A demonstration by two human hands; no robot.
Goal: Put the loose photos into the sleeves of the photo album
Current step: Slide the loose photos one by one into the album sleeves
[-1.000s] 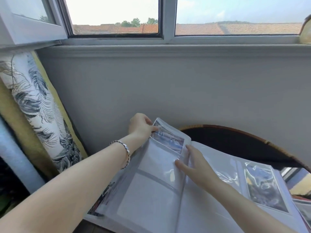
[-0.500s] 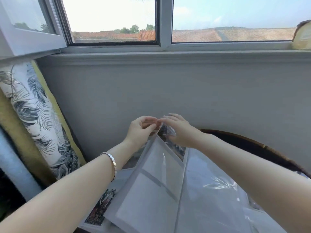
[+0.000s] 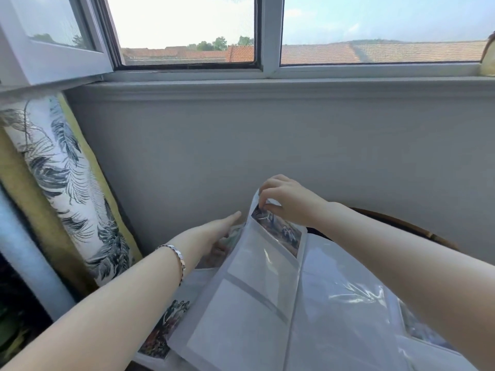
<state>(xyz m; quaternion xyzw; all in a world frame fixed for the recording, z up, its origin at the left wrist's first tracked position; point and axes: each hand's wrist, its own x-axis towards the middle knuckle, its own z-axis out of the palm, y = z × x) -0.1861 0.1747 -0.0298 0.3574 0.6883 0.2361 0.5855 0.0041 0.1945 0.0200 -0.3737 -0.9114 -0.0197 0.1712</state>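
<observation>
The photo album (image 3: 334,317) lies open low in the view, on a dark round table (image 3: 407,226) with a woven rim that stands close to the grey wall (image 3: 267,143). One transparent page (image 3: 249,298) of it is lifted and stands tilted over the left half of the album. In the top sleeve of this page sits a photo (image 3: 281,230); the two sleeves below it look empty.

The right hand (image 3: 290,200) is at the top corner of the page. Its thumb and curled fingers (image 3: 267,184) pinch the upper edge of the page, just where the top of the photo is. I cannot tell if the photo itself is between the fingers or only the plastic.

The left hand (image 3: 214,238) reaches under the raised page, from the left side. The one finger that shows fully is stretched straight toward the wall. The other fingers are partly behind the page, so how they lie is not clear, and nothing is seen in this hand. A silver bracelet (image 3: 175,257) is on the left wrist.

On the left album leaf, under the left forearm, another photo (image 3: 166,328) is visible. At the right, below the right forearm, one more print (image 3: 417,326) shows in a shiny sleeve.

A cushion (image 3: 67,188) with grey leaf pattern leans at the left wall, and above is a window (image 3: 187,30) with red roofs outside
</observation>
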